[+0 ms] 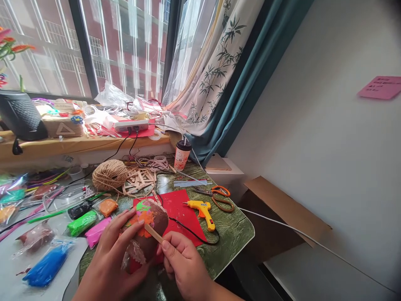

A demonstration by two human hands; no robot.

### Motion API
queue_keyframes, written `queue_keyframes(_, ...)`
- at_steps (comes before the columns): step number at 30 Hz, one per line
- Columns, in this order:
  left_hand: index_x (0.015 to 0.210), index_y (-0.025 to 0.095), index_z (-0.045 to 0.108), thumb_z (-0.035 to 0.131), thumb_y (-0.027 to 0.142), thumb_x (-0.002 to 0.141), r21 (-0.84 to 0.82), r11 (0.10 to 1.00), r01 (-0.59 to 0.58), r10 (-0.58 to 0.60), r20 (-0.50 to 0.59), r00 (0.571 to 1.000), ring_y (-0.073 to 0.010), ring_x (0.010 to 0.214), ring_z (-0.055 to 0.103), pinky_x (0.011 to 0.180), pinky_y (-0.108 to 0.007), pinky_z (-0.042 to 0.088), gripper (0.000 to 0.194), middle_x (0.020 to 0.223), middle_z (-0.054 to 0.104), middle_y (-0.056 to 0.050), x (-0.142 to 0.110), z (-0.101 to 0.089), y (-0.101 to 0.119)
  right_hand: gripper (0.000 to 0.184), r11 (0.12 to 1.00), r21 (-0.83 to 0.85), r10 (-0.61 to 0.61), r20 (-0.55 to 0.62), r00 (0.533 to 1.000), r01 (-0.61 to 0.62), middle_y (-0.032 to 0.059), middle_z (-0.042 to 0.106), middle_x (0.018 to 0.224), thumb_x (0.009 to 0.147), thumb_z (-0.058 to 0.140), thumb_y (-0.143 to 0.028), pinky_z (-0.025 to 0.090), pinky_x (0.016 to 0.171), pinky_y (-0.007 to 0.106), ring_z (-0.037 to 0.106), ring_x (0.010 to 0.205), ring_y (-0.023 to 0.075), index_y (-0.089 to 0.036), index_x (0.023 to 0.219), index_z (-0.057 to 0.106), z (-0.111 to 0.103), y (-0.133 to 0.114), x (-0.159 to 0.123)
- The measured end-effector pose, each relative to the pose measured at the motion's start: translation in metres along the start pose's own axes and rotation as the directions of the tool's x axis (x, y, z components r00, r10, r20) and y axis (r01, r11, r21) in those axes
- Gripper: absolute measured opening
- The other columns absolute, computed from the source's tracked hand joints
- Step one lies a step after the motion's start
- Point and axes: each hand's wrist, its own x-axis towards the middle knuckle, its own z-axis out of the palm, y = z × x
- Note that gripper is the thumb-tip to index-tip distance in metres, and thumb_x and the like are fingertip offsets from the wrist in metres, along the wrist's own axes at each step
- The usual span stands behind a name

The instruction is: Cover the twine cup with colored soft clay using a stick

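My left hand (111, 251) is wrapped around a rounded brown clay-covered object (160, 220) with orange and green clay patches on its upper side. A clear, crinkled part shows low on the object, between my fingers. In my right hand (184, 259), thumb and fingers pinch a flat wooden craft stick (153, 233), whose tip meets the orange patch. Under and behind the object lies a red sheet (175, 205). On that sheet's right part rests a yellow glue gun (202, 212). The underside of the brown object is hidden by my hands.
Orange-handled scissors (221, 196) lie near the table's right edge. Farther back are a twine ball (109, 175), loose wooden sticks (140, 179) and a lidded cup (182, 155). Clay packs, including a blue one (48, 265), spread on the left. A cable (282, 225) runs off rightward.
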Motion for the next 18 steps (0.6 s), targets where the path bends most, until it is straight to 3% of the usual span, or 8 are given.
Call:
queue_keyframes(10,0.152,0.035,0.051,0.075,0.020,0.087,0.037,0.998,-0.052,0.053,-0.013,0.999,-0.0427,0.150,0.051,0.116,-0.065,0.052,0.071,0.164,0.050,-0.013,0.0015,-0.0014,-0.0004,0.054,0.989,0.113,0.103,-0.045,0.994,-0.097,-0.0148,0.038,0.042,0.082,0.081,-0.071,0.020,0.039,0.022,0.019,0.037,0.0057,-0.021,0.079,0.061,-0.0062,-0.0004,0.0007)
queue_keyframes(18,0.153,0.030,0.050,0.073,0.021,0.090,0.033,0.995,-0.090,0.090,-0.014,0.996,-0.0411,0.151,0.050,0.117,-0.062,0.051,0.068,0.165,0.049,-0.016,0.0032,-0.0027,0.0003,0.063,1.000,0.013,-0.012,-0.073,0.997,0.013,-0.0135,0.038,0.045,0.079,0.081,-0.080,0.019,0.043,0.022,0.025,0.042,0.0066,-0.020,0.079,0.062,-0.0081,-0.0023,0.0021)
